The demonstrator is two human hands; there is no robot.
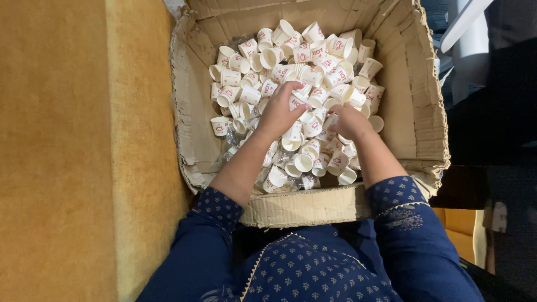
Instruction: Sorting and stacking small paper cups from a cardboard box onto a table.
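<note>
While sunk mid-frame in the cardboard box [425,120] of loose white paper cups [313,61]: left hand [278,114] pinching one cup [298,100], right hand [348,122] curled, grip unclear. Picking stage, seemingly; next, a clean lift.

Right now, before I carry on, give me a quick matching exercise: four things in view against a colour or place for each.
Things:
1. cardboard box
2. paper cups
3. left hand
4. sleeves

Descriptions:
A. dark blue, with a small pale print
B. white with red print, piled loose
C. brown, with torn and ragged edges
D. resting on the cups, left of the other hand

Pairs: 1-C, 2-B, 3-D, 4-A
</note>
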